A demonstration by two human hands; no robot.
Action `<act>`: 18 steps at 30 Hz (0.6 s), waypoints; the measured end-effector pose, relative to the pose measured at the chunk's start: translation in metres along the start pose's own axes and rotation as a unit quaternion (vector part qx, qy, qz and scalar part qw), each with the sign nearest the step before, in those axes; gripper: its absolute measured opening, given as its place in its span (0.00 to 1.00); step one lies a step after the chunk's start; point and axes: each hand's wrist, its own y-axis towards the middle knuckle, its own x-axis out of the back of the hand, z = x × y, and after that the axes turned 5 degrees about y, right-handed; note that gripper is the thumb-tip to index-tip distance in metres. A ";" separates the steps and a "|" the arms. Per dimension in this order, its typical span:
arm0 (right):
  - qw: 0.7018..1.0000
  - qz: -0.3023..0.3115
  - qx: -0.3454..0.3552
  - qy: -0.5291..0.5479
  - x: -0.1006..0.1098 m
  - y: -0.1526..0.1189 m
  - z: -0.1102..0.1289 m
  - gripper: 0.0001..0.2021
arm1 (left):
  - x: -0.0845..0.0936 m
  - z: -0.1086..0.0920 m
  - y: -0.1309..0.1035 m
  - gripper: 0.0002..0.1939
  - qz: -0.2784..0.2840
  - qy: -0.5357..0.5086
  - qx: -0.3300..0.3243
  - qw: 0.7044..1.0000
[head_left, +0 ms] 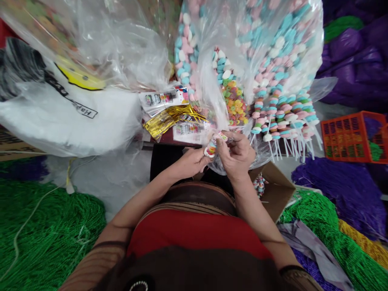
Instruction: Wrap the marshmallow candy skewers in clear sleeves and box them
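Note:
Between my two hands is a small wrapped candy skewer, with coloured sweets showing through a printed clear bag. My left hand pinches its lower end. My right hand is closed on its upper end, thumb pressed on the pink print. Just beyond, gold twist ties lie fanned over printed bags, with another stack of printed bags behind. To the right of my right hand lie several candy skewers on white sticks. Ring-shaped gummies spill from a clear bag.
A large white bag stands at the left. An open cardboard box holding wrapped pieces sits by my right forearm. An orange crate is farther right. Green cord bundles and purple cord bundles lie on both sides.

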 end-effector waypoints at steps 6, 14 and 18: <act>0.989 0.059 -0.063 0.118 -0.006 0.001 0.004 0.30 | 0.004 0.002 0.004 0.17 -0.038 -0.001 -0.019 0.999; 0.967 0.037 -0.135 0.212 0.000 0.010 0.013 0.27 | 0.001 0.003 0.000 0.10 -0.051 0.026 0.010 0.998; 0.979 -0.035 -0.087 0.179 -0.002 0.010 0.007 0.24 | 0.000 -0.002 -0.001 0.11 -0.044 0.043 0.030 0.998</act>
